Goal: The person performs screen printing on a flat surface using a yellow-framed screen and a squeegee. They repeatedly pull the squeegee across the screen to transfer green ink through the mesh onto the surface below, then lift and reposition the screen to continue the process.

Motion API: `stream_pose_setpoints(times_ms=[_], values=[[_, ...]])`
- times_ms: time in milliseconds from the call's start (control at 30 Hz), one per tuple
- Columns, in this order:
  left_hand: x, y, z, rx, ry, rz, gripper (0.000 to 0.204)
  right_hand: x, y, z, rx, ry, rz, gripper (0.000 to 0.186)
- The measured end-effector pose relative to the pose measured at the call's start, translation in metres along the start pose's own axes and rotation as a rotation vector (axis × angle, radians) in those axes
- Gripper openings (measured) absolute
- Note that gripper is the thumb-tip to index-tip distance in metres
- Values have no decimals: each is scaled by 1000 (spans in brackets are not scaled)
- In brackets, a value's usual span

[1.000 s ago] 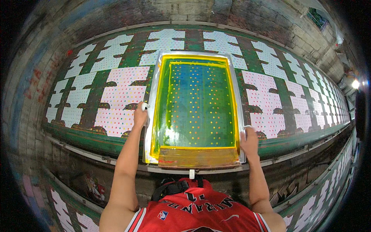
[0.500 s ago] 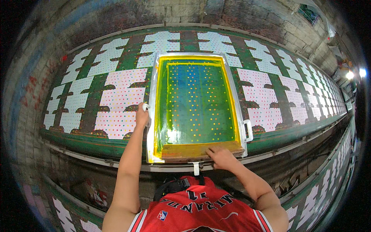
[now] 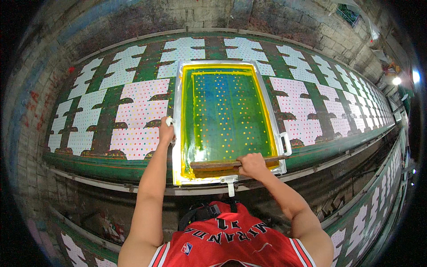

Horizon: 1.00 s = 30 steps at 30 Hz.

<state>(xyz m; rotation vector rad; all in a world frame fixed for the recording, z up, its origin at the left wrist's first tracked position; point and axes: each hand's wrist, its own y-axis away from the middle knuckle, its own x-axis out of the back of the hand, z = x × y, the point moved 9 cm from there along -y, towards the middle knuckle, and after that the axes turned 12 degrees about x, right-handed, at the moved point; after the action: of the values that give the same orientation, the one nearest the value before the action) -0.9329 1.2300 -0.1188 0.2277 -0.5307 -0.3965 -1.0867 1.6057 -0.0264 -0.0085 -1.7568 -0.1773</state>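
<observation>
A silkscreen frame (image 3: 177, 155) with pale metal edges lies over the table, its green mesh (image 3: 227, 120) covered in small dots and rimmed with yellow ink. My left hand (image 3: 167, 131) is closed round the white handle (image 3: 169, 120) on the frame's left side. Across the near end of the mesh stands a long wooden squeegee (image 3: 215, 164), gripped from above by my right hand (image 3: 252, 164) right of its middle. Yellow ink shows on and below the squeegee. A second white handle (image 3: 285, 143) juts from the frame's right side, untouched.
White polka-dot cut pieces (image 3: 140, 120) lie in two rows along the long green table (image 3: 111, 167). A metal bracket (image 3: 230, 183) sticks out at the frame's near edge, by the table's rail. Another table with similar pieces (image 3: 371, 222) stands behind at the right. A block wall (image 3: 213, 15) runs along the far side.
The squeegee, lying flatter at the near end before, is now tipped up, and my right hand has shifted from resting on it to gripping its top. My left hand stays on the handle.
</observation>
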Motion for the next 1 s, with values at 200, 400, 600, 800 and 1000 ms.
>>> stream_pose_setpoints(times_ms=[200, 400, 600, 800, 1000], values=[[-2, 1, 1, 30, -2, -2, 49, -12, 17, -6, 6, 7, -86, 24], [-1, -1, -1, 34, -19, 16, 51, -34, 40, -9, 42, 11, 77, 26], [1, -3, -1, -31, -93, 101, 49, -47, 10, 29, 118, 108, 87, 38], [1, -8, -11, 45, -142, 97, 45, -19, -78, 99, 191, 179, 36, 35], [2, -6, -10, 44, -171, 153, 43, 15, -194, 173, 179, 225, 128, 23]])
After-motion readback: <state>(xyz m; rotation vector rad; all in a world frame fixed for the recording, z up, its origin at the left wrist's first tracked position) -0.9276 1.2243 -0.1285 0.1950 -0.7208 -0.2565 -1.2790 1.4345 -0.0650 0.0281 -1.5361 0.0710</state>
